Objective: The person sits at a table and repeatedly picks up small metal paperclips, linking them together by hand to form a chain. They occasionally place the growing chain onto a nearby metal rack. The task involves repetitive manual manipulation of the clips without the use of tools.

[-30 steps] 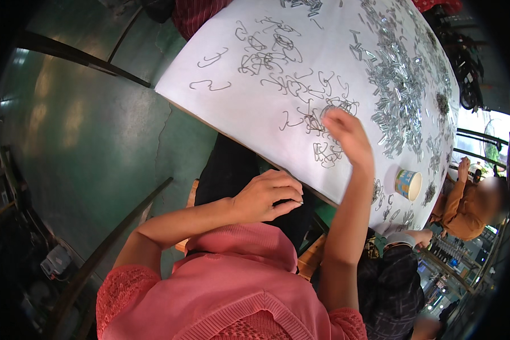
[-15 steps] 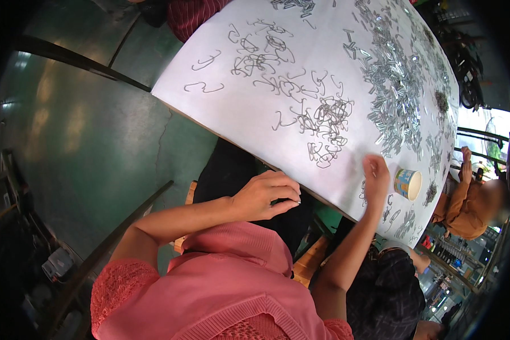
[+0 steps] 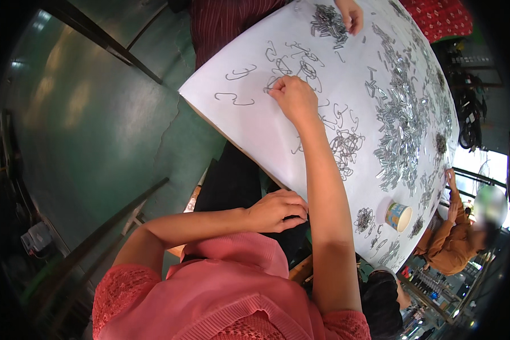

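Note:
Bent metal wire hooks [image 3: 347,148] lie in loose groups on the white tabletop [image 3: 255,122]. Over the far-left group, my right hand [image 3: 296,101] reaches down with its fingertips pinched on a wire hook [image 3: 269,86]; part of that hook is hidden by the fingers. Just off the near table edge, my left hand [image 3: 276,212] rests with curled fingers pressed together, and what they hold, if anything, is too small to make out. Two separate hooks [image 3: 235,100] lie close to the left corner.
A large spread of small shiny metal pieces [image 3: 402,130] covers the right part of the table. A paper cup [image 3: 399,217] stands near its right edge. Another person's hand [image 3: 351,16] is at a far pile of pieces [image 3: 328,24]. A person in brown [image 3: 450,238] sits at right.
My right hand has swung from beside the cup, leftward and away from me, to the far-left hooks. My left hand stays near the table edge. Another person's hand has appeared at the far pile.

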`<state>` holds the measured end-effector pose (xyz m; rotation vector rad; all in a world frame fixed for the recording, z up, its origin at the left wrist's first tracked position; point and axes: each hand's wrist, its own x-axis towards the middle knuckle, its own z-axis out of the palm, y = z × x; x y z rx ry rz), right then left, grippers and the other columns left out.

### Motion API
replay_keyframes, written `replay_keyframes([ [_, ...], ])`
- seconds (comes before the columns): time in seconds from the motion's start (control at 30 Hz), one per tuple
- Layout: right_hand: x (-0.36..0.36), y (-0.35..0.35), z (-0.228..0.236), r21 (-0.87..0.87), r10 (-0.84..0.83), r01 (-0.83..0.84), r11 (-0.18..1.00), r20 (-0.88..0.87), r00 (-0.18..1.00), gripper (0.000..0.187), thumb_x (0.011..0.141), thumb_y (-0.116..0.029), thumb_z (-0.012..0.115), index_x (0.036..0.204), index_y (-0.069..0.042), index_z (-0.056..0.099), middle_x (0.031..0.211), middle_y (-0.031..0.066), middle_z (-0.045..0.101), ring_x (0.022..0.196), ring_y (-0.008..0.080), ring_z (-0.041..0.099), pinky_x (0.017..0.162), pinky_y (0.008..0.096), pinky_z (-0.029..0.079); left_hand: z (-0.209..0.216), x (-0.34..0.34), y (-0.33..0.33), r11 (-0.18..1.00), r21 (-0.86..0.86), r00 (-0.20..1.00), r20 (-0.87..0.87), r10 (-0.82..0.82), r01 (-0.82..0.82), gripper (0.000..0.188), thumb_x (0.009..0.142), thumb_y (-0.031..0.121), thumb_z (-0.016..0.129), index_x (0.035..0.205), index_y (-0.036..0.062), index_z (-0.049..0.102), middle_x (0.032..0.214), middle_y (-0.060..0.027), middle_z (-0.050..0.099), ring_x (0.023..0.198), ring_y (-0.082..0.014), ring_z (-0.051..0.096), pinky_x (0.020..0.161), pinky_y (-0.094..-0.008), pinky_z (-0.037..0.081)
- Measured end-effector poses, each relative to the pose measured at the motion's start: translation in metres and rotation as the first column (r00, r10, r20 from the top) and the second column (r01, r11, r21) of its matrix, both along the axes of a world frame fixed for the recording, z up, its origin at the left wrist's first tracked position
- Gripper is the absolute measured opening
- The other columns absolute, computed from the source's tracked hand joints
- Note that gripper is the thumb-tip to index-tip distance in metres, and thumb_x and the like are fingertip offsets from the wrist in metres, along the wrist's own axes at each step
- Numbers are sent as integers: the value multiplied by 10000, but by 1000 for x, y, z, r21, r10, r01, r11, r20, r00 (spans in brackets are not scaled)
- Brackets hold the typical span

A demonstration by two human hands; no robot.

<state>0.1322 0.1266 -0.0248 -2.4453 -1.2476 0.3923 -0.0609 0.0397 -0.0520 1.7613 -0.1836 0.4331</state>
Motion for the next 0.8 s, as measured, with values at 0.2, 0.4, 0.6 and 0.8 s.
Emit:
replay_keyframes([
  [0.2, -8, -1, -10, 46, -7, 2, 999, 125, 992, 143, 822, -170, 651, 824, -37, 598, 838, 135, 659, 806, 315, 633, 685, 412, 489, -4, 3, 7, 1000, 25, 1000, -30, 9, -8, 117, 766, 100, 721, 869, 79, 668, 936, -8, 619, 842, -207, 605, 752, -343, 502],
  [0.4, -8, -47, 19, 144, -155, 149, 978, 33, 987, 142, 828, -164, 646, 835, -31, 594, 818, 135, 667, 733, 332, 640, 660, 411, 499, -6, 8, 12, 1000, 15, 998, -55, 6, -5, 109, 770, 86, 711, 865, 83, 657, 931, -6, 618, 864, -203, 610, 739, -331, 515],
  [0.6, 18, -201, 36, 174, -439, 461, 870, -153, 886, 163, 863, -80, 617, 1003, -9, 661, 942, 142, 677, 865, 241, 651, 796, 327, 492, -8, 22, 22, 1000, -17, 997, -73, 14, -15, 115, 777, 76, 711, 873, 69, 648, 955, -22, 627, 838, -200, 627, 718, -303, 529],
  [0.8, 15, -365, 27, -21, -723, 727, 686, 85, 685, 163, 835, -77, 647, 975, 5, 658, 825, 129, 663, 758, 200, 623, 692, 315, 489, -6, 28, 31, 996, -49, 988, -134, -78, 72, 115, 785, 58, 703, 889, 53, 654, 985, -34, 633, 818, -171, 634, 671, -276, 530],
])
